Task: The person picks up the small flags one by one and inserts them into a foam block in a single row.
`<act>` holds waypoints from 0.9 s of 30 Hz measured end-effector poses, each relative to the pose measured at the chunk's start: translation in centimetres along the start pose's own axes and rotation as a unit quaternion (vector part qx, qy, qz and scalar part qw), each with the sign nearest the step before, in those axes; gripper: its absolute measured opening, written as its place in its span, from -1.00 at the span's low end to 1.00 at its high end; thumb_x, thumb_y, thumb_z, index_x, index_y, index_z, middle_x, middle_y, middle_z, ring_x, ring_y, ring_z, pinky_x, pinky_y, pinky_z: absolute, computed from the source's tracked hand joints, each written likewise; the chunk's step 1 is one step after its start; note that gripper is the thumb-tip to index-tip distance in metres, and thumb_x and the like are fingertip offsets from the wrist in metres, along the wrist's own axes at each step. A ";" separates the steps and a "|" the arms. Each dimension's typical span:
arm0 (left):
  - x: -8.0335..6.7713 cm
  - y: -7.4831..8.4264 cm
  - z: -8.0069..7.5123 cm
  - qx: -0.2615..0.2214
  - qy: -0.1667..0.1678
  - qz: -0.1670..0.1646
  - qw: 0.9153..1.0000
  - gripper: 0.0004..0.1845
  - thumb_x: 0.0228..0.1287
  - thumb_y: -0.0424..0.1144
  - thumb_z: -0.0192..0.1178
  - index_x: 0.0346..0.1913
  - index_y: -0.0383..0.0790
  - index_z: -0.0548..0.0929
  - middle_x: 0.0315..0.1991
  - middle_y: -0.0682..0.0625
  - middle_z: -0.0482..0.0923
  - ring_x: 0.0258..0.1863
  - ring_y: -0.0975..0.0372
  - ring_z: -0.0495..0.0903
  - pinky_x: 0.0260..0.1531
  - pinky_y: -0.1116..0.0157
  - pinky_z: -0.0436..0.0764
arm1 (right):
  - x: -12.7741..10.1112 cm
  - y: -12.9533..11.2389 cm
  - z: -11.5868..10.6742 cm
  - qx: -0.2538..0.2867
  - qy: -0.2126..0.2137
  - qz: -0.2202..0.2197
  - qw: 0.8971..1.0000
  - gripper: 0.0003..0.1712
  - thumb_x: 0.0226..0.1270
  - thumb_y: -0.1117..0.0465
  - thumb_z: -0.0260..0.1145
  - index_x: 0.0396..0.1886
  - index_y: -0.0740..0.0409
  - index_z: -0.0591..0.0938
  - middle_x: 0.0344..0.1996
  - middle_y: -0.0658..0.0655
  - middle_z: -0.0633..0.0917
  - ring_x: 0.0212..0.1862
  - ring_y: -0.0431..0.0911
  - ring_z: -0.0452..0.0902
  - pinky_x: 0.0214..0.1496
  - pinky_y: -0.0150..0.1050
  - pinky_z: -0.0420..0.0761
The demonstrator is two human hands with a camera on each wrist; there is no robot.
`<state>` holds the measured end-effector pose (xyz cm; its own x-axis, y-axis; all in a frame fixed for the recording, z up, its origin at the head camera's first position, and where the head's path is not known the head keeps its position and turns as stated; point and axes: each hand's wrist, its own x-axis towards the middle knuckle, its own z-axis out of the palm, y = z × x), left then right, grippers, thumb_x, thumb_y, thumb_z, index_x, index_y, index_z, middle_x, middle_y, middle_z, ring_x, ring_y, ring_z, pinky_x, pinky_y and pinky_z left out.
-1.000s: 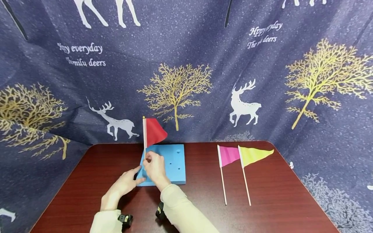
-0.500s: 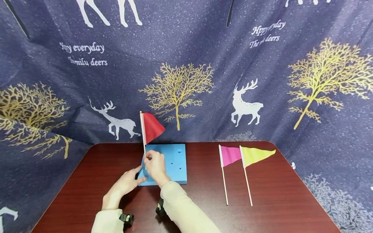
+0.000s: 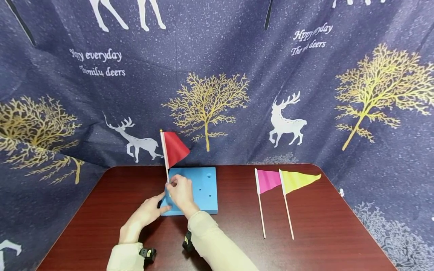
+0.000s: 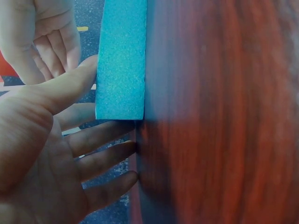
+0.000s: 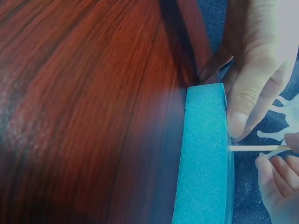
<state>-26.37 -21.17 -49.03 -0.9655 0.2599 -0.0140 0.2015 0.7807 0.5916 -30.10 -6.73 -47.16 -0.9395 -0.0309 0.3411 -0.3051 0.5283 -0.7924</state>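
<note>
The right hand (image 3: pixel 181 191) pinches the thin stick of the red flag (image 3: pixel 173 149), fingers curled together round it, and the stick's lower end meets the blue foam block (image 3: pixel 203 190) near its 9 o'clock edge. The flag stands nearly upright, its top tilted slightly toward 11 o'clock. The left hand (image 3: pixel 149 210) rests with fingers straight and apart, thumb on the block's top and fingers against its corner at 7 o'clock. The block sits on the dark red table (image 3: pixel 322 233). At 3 o'clock, well apart from the block, a pink flag (image 3: pixel 266 181) and a yellow flag (image 3: pixel 296 180) lie flat side by side
</note>
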 end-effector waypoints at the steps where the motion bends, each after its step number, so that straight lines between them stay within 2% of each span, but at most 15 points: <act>1: 0.0 0.0 0.0 0.000 -0.001 0.000 1.000 -0.20 0.30 -0.02 0.29 0.43 -0.43 0.27 0.30 -0.39 0.35 0.26 -0.21 0.37 0.17 -0.17 0.37 | 0.0 0.1 0.0 -0.003 0.001 -0.002 1.000 -0.88 0.20 0.17 0.47 -0.31 0.10 0.72 -0.54 -0.14 0.65 -0.47 -0.31 0.52 -0.42 -0.45 0.52; 4: 0.0 0.0 0.0 -0.002 -0.004 -0.010 1.000 -0.20 0.30 -0.02 0.28 0.43 -0.43 0.27 0.32 -0.38 0.33 0.28 -0.21 0.34 0.19 -0.17 0.35 | -0.1 0.3 -0.2 -0.009 -0.005 -0.002 1.000 -0.74 0.17 0.10 0.50 -0.20 0.12 0.71 -0.44 -0.08 0.69 -0.40 -0.28 0.55 -0.36 -0.42 0.54; 7: -0.1 -0.1 0.0 -0.001 -0.008 -0.012 1.000 -0.20 0.31 -0.02 0.27 0.41 -0.48 0.27 0.32 -0.41 0.31 0.29 -0.22 0.32 0.18 -0.18 0.35 | -0.3 0.3 -0.7 -0.028 -0.030 -0.002 0.999 -0.57 0.16 0.02 0.50 -0.02 0.11 0.67 -0.25 -0.02 0.71 -0.24 -0.20 0.59 -0.24 -0.36 0.58; 10: -0.1 -0.1 0.0 -0.004 -0.010 -0.012 1.000 -0.20 0.31 -0.01 0.27 0.42 -0.47 0.26 0.32 -0.41 0.32 0.29 -0.22 0.32 0.18 -0.19 0.35 | -0.7 0.4 -1.6 -0.060 -0.065 -0.002 0.996 -0.39 0.16 -0.06 0.49 0.17 0.05 0.58 -0.03 0.02 0.65 -0.03 -0.12 0.57 -0.08 -0.27 0.60; 14: -0.2 0.0 -0.1 -0.004 -0.010 -0.008 1.000 -0.19 0.31 0.03 0.27 0.42 -0.44 0.27 0.32 -0.40 0.32 0.30 -0.22 0.31 0.19 -0.19 0.34 | -1.3 0.5 -3.2 -0.094 -0.102 -0.009 0.990 -0.28 0.17 -0.10 0.48 0.29 0.03 0.50 0.14 0.06 0.56 0.15 -0.04 0.48 0.09 -0.14 0.56; 20: -0.3 0.2 -0.3 -0.001 -0.008 -0.006 1.000 -0.19 0.31 0.03 0.27 0.40 -0.49 0.29 0.31 -0.41 0.33 0.29 -0.23 0.32 0.19 -0.18 0.33 | -2.3 1.3 -6.1 -0.137 -0.126 -0.030 0.982 -0.32 0.20 -0.06 0.45 0.27 0.08 0.52 0.17 0.13 0.53 0.19 0.06 0.43 0.13 -0.05 0.51; 27: -0.2 0.2 -0.2 0.000 -0.005 -0.004 1.000 -0.19 0.30 0.01 0.28 0.40 -0.49 0.28 0.30 -0.43 0.34 0.29 -0.24 0.32 0.19 -0.18 0.33 | -3.9 2.9 -10.2 -0.146 -0.125 -0.021 0.981 -0.49 0.26 0.00 0.39 0.17 0.04 0.60 0.12 0.10 0.56 0.17 0.09 0.44 0.03 0.04 0.52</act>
<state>-26.17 -21.21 -48.80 -0.9652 0.2602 -0.0268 0.1946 0.7827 0.5912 -25.76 3.54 -45.60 -0.9473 -0.2456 0.2058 -0.3203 0.7415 -0.5895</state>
